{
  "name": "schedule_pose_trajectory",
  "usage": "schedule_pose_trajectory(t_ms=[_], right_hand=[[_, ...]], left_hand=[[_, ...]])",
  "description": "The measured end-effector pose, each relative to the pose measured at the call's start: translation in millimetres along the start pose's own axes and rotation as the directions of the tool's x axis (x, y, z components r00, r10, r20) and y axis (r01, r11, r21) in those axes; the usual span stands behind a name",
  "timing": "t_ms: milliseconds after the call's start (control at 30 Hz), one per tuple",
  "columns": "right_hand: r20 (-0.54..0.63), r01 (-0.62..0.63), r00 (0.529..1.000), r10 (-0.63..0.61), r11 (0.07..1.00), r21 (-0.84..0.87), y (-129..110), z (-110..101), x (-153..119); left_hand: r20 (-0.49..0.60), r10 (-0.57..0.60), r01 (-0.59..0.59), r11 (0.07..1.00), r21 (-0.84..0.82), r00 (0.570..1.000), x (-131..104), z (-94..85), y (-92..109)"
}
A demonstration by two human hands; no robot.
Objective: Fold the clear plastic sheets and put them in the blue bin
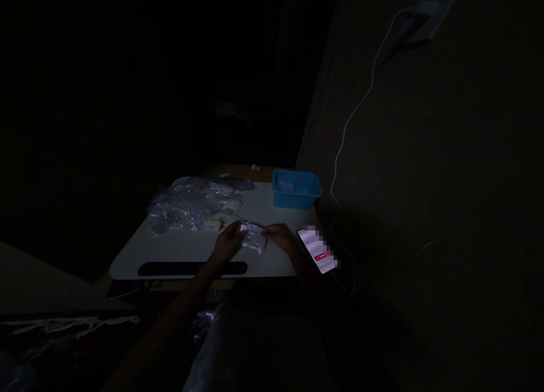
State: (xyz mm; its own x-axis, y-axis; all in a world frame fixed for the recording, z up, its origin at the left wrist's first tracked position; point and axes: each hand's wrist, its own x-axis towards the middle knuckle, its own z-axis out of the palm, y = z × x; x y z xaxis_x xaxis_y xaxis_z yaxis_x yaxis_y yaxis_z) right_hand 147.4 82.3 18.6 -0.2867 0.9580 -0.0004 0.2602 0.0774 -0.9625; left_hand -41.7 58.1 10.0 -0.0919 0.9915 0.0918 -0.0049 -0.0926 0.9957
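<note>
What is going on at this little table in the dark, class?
A person sits at a small white table and holds a small clear plastic bag between the left hand and the right hand. A pile of clear plastic bags lies farther back on the left, a blue tub at the far right corner, and a lit phone at the right edge.

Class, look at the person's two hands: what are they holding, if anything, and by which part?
A small clear plastic bag, held between both hands: left hand at its left edge, right hand at its right edge.
</note>
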Motion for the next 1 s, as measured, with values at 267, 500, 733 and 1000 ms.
schedule_pose_trajectory(t_ms=[267, 500, 733, 1000], right_hand=[[0.005, 0.013, 1.0, -0.014, 0.995, 0.1, 4, 8, 3], [-0.037, -0.021, 0.999, 0.023, 0.998, 0.06, 4, 8, 1], [-0.04, 0.013, 0.999, -0.01, 0.997, 0.074, 0, 10, 0], [-0.022, 0.02, 1.0, -0.022, 0.998, -0.063, 9, 12, 2]], left_hand=[[0.095, -0.029, 0.021, 0.996, 0.086, 0.995, -2, 0.7, 1], [0.09, 0.025, -0.047, 0.967, 0.249, 0.996, -1, -0.1, 1], [0.11, 0.105, -0.136, 0.932, 0.335, 0.988, 1, -2.1, 1], [0.063, 0.03, -0.043, 0.976, 0.211, 0.998, 1, -2.1, -7]])
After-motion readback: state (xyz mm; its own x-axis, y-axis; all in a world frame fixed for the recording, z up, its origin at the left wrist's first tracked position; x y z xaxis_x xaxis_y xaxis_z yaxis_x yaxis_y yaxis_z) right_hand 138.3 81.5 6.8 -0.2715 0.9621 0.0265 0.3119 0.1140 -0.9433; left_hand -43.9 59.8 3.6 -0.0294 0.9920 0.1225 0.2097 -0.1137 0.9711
